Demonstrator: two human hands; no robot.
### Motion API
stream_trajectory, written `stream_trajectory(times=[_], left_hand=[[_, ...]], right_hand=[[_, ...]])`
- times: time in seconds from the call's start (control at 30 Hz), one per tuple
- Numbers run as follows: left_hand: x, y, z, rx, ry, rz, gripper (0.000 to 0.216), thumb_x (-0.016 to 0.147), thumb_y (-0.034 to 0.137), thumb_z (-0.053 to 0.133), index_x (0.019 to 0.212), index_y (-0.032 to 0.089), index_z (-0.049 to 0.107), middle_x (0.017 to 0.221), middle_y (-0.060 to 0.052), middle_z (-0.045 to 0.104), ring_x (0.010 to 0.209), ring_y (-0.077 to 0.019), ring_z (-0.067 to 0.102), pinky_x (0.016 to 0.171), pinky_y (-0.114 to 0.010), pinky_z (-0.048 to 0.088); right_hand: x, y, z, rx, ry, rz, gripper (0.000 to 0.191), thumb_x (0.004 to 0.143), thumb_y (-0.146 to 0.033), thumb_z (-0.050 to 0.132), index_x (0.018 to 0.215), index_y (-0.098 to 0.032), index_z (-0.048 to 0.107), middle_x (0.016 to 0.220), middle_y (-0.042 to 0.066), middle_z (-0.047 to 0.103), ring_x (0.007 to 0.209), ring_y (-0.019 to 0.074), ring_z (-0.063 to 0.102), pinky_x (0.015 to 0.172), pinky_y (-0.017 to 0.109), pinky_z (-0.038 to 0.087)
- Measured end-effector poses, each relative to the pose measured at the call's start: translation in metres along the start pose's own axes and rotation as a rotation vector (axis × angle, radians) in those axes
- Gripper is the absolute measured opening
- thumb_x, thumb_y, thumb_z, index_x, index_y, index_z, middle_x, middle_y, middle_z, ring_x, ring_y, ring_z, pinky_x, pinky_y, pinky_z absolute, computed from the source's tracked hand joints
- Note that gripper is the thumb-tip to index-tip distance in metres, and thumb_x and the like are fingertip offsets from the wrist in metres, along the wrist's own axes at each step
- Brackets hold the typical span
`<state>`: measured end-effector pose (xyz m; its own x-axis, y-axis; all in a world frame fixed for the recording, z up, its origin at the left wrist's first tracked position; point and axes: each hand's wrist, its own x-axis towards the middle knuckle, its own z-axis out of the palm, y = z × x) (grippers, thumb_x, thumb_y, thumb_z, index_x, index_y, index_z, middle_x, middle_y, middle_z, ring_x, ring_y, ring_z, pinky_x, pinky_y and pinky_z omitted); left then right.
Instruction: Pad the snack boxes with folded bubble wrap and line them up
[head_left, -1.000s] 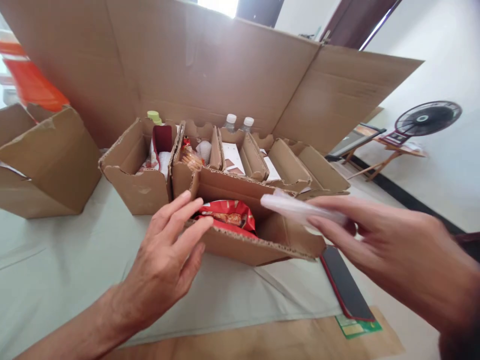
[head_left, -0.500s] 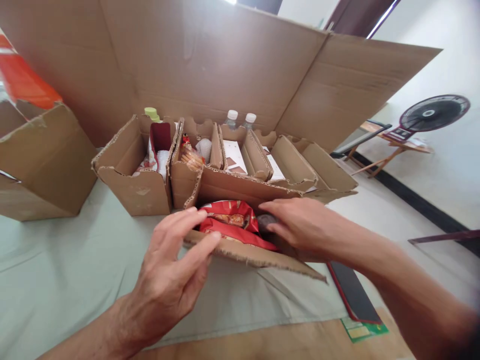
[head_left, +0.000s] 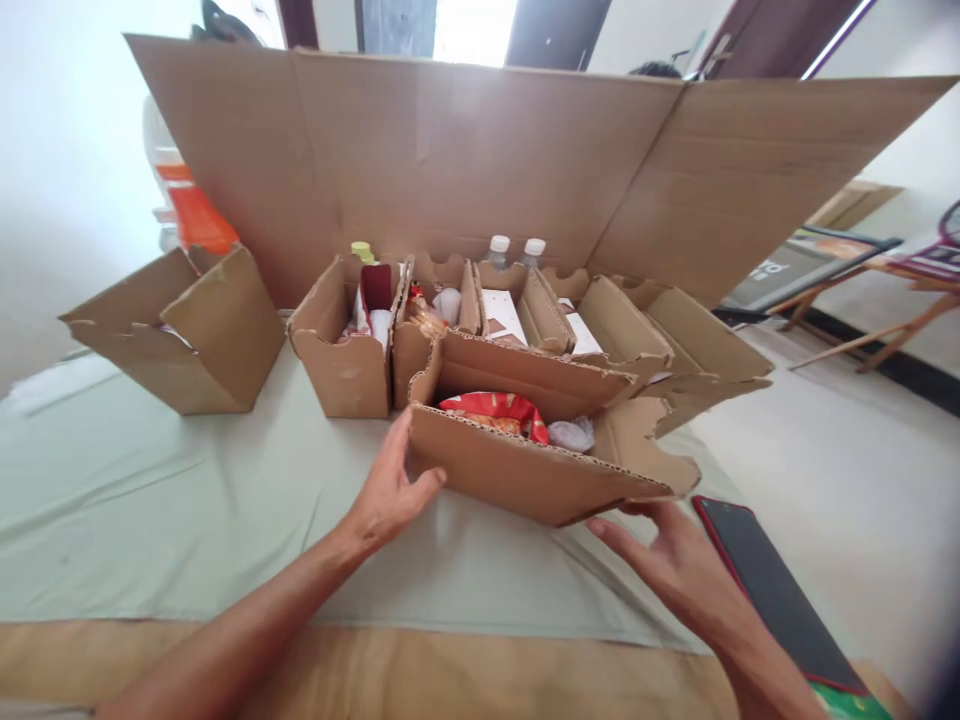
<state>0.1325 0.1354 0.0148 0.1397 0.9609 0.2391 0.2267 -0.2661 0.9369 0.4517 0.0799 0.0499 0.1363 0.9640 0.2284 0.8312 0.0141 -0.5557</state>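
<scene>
In front of me an open cardboard box [head_left: 525, 465] sits slantwise. A red printed food packet [head_left: 499, 412] and a greyish wrapped lump [head_left: 572, 434] lie inside it. My left hand [head_left: 390, 490] holds the box's left end, its fingers along the side and its thumb by the front panel. At the lower right corner, my right hand [head_left: 667, 550] has its fingers behind and under the cardboard, partly hidden, with the thumb apart in front.
Behind stands a row of open cardboard boxes [head_left: 349, 375] with packaged goods. Two white-capped bottles [head_left: 499, 250] and a tall cardboard panel [head_left: 480, 160] are farther back. Another cardboard box [head_left: 232, 340] is at left. A dark phone-like slab [head_left: 780, 590] lies at right on the pale cloth [head_left: 315, 560].
My right hand has left the wrapped lump inside the box and moved to the box's lower right corner. My left hand has shifted to its left end. The view has tilted up and left.
</scene>
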Motion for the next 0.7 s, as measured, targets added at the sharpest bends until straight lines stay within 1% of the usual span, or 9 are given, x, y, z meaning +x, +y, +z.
stream_trajectory(times=[0.1, 0.2, 0.3, 0.33, 0.4, 0.47, 0.53, 0.63, 0.7], left_hand=[[-0.002, 0.005, 0.013, -0.139, -0.009, -0.016, 0.073, 0.089, 0.025, 0.063, 0.155, 0.017, 0.033, 0.157, -0.018, 0.047, 0.145, -0.0322, 0.046, 0.118, -0.053, 0.042], [-0.031, 0.010, 0.007, -0.192, -0.013, -0.063, 0.072, 0.087, 0.026, 0.065, 0.153, 0.018, 0.038, 0.159, -0.017, 0.045, 0.145, -0.0338, 0.046, 0.119, -0.056, 0.040], [-0.084, 0.008, -0.020, -0.144, 0.024, -0.192, 0.062, 0.085, 0.032, 0.068, 0.144, 0.018, 0.051, 0.154, -0.017, 0.051, 0.145, -0.0359, 0.044, 0.123, -0.056, 0.033], [-0.101, 0.006, -0.033, -0.128, 0.074, -0.250, 0.058, 0.086, 0.036, 0.069, 0.140, 0.019, 0.055, 0.150, -0.017, 0.055, 0.144, -0.0360, 0.046, 0.123, -0.054, 0.033], [-0.123, 0.005, -0.059, -0.122, 0.194, -0.321, 0.051, 0.088, 0.042, 0.068, 0.133, 0.019, 0.060, 0.140, -0.016, 0.063, 0.137, -0.0359, 0.053, 0.119, -0.052, 0.040], [-0.123, 0.011, -0.078, -0.142, 0.293, -0.300, 0.053, 0.088, 0.043, 0.070, 0.134, 0.020, 0.058, 0.139, -0.014, 0.063, 0.135, -0.0343, 0.055, 0.116, -0.049, 0.044], [-0.106, 0.021, -0.081, -0.158, 0.315, -0.222, 0.054, 0.088, 0.039, 0.070, 0.136, 0.020, 0.055, 0.140, -0.012, 0.062, 0.136, -0.0327, 0.055, 0.116, -0.048, 0.043], [-0.075, 0.037, -0.061, -0.165, 0.252, -0.123, 0.056, 0.085, 0.031, 0.068, 0.138, 0.020, 0.054, 0.141, -0.012, 0.061, 0.141, -0.0323, 0.050, 0.120, -0.049, 0.038], [-0.069, 0.043, -0.047, -0.159, 0.207, -0.093, 0.064, 0.082, 0.027, 0.067, 0.144, 0.018, 0.051, 0.148, -0.014, 0.056, 0.145, -0.0328, 0.046, 0.122, -0.049, 0.036]], right_hand=[[0.002, -0.013, 0.018, 0.020, -0.015, -0.005, 0.047, 0.079, -0.070, 0.062, 0.074, -0.023, 0.062, 0.061, 0.006, 0.069, 0.048, 0.0232, 0.059, 0.050, 0.037, 0.049], [-0.018, -0.014, 0.021, -0.003, 0.018, -0.018, 0.045, 0.083, -0.068, 0.061, 0.069, -0.025, 0.060, 0.046, 0.001, 0.057, 0.039, 0.0225, 0.052, 0.041, 0.035, 0.041], [-0.043, -0.021, 0.028, 0.023, 0.019, -0.157, 0.034, 0.085, -0.059, 0.065, 0.077, -0.026, 0.069, 0.048, 0.000, 0.059, 0.040, 0.0234, 0.053, 0.042, 0.035, 0.043], [-0.050, -0.028, 0.033, 0.040, 0.008, -0.208, 0.030, 0.086, -0.055, 0.066, 0.079, -0.026, 0.071, 0.050, 0.000, 0.060, 0.044, 0.0247, 0.056, 0.045, 0.036, 0.046], [-0.053, -0.052, 0.046, 0.082, -0.033, -0.280, 0.025, 0.087, -0.050, 0.067, 0.083, -0.027, 0.074, 0.054, 0.002, 0.063, 0.055, 0.0271, 0.063, 0.054, 0.036, 0.051], [-0.044, -0.077, 0.055, 0.121, -0.059, -0.295, 0.026, 0.086, -0.050, 0.068, 0.082, -0.026, 0.074, 0.059, 0.004, 0.065, 0.061, 0.0269, 0.065, 0.058, 0.035, 0.053], [-0.030, -0.093, 0.057, 0.149, -0.040, -0.263, 0.032, 0.086, -0.054, 0.067, 0.081, -0.024, 0.073, 0.063, 0.005, 0.069, 0.059, 0.0251, 0.064, 0.055, 0.033, 0.051], [-0.023, -0.091, 0.042, 0.156, 0.065, -0.184, 0.037, 0.086, -0.057, 0.065, 0.084, -0.021, 0.073, 0.071, 0.007, 0.073, 0.056, 0.0230, 0.063, 0.046, 0.030, 0.046], [-0.032, -0.081, 0.030, 0.143, 0.119, -0.138, 0.038, 0.086, -0.056, 0.065, 0.091, -0.020, 0.073, 0.079, 0.008, 0.076, 0.052, 0.0199, 0.060, 0.042, 0.028, 0.043]])
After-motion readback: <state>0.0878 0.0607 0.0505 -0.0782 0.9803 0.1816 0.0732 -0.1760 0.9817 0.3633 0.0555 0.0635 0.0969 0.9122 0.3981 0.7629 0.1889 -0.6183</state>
